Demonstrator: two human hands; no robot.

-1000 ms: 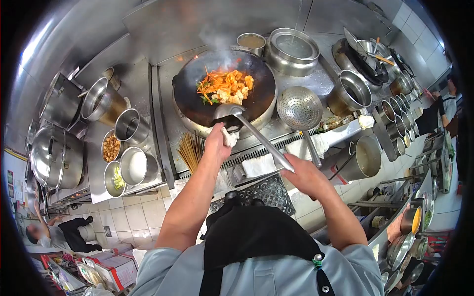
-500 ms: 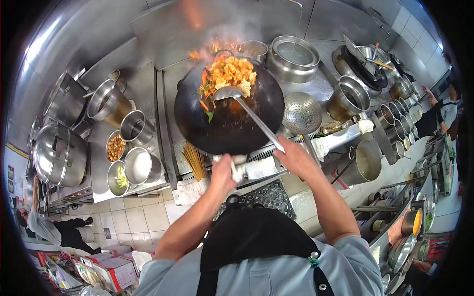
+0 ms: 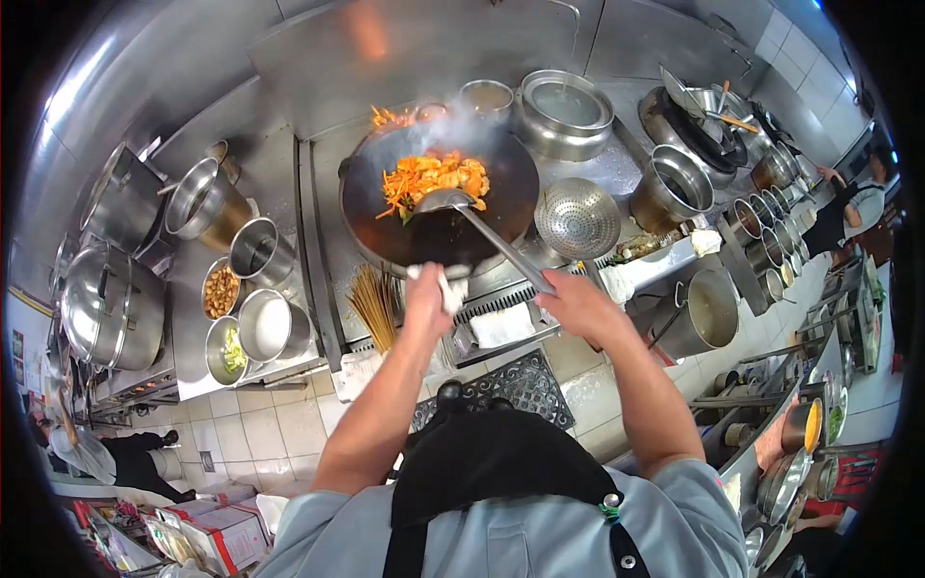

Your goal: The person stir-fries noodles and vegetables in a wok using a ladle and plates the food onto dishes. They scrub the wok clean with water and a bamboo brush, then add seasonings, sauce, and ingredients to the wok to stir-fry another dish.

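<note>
In the head view my left hand (image 3: 429,301) is closed on the near edge of a black wok (image 3: 462,249), with a white cloth (image 3: 453,289) around the grip. The cloth hides the edge under my fingers. My right hand (image 3: 575,303) is wrapped round the handle end of a long metal ladle (image 3: 501,241). The ladle's bowl rests against the food in the wok. Orange carrot strips (image 3: 405,185) and glossy orange-coated pieces (image 3: 458,175) lie on the far part of the wok, with steam above them.
A perforated strainer (image 3: 578,220) and a lidded steel pot (image 3: 567,116) stand right of the wok. Bamboo sticks (image 3: 371,306) stand at its near left. Steel containers (image 3: 265,328) fill the left counter. Co-workers are at far left (image 3: 87,453) and far right (image 3: 862,207).
The wok's far side has dropped and the food has slid from high on the far wall toward the middle. Flames behind the wok have shrunk. My left hand has risen slightly.
</note>
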